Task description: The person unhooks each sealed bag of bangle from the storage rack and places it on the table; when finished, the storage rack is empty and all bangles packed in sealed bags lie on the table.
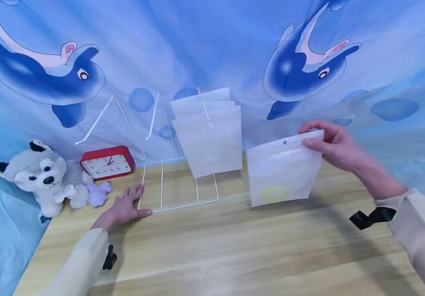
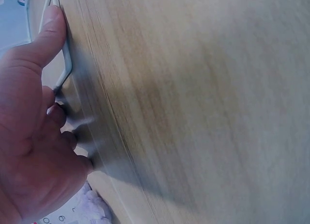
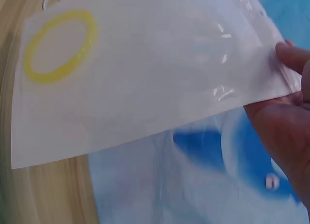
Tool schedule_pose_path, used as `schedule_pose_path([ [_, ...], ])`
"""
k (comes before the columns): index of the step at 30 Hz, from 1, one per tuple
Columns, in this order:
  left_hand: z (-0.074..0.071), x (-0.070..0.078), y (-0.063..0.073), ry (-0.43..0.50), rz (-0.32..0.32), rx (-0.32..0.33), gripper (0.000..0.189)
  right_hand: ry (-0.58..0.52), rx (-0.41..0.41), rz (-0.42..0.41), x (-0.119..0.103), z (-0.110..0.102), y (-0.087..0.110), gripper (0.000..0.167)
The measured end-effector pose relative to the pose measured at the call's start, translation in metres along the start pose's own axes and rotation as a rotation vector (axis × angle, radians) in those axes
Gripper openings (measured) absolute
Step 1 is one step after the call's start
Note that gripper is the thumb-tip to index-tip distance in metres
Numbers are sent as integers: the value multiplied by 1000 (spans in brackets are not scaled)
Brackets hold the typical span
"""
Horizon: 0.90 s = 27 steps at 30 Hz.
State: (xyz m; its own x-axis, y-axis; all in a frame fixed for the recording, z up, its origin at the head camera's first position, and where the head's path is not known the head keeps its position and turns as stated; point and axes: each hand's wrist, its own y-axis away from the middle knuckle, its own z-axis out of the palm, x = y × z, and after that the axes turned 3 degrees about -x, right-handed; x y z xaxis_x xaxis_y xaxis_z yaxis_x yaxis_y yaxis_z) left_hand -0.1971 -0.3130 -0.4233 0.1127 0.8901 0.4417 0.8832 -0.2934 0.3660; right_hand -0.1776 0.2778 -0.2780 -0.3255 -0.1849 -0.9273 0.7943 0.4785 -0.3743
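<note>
My right hand (image 1: 340,149) pinches a white zip pouch (image 1: 284,170) by its top right corner, thumb in front. The pouch hangs above the table, with a small hole near its top edge. A yellow ring (image 3: 60,46) shows through its lower part. My left hand (image 1: 124,206) rests at the left front corner of a white wire rack (image 1: 182,206), fingers spread and thumb along the base wire (image 2: 66,59). Several white pouches (image 1: 214,142) hang on the rack's right hook (image 1: 204,105); the middle hook (image 1: 153,115) and left hook (image 1: 95,119) carry nothing.
A red clock (image 1: 107,163) stands left of the rack, beside a grey-and-white plush dog (image 1: 45,176) with a purple plush piece (image 1: 98,193). A blue dolphin-print cloth (image 1: 212,45) hangs right behind the wooden table (image 1: 216,250).
</note>
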Motion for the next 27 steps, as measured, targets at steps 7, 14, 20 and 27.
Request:
schedule_pose_path([
  [7,-2,3,-6,6,-7,-19,112,-112,-56,23,-5,-63,34,34],
  [14,-4,5,-3,-16,-33,-16,113,-10,59,107,-4,-110,63,31],
  [20,-6,5,-3,-17,-35,-20,114,167,203,250,0,-136,79,31],
  [27,-7,6,-6,-16,-35,-34,114,459,303,477,0,-156,73,26],
])
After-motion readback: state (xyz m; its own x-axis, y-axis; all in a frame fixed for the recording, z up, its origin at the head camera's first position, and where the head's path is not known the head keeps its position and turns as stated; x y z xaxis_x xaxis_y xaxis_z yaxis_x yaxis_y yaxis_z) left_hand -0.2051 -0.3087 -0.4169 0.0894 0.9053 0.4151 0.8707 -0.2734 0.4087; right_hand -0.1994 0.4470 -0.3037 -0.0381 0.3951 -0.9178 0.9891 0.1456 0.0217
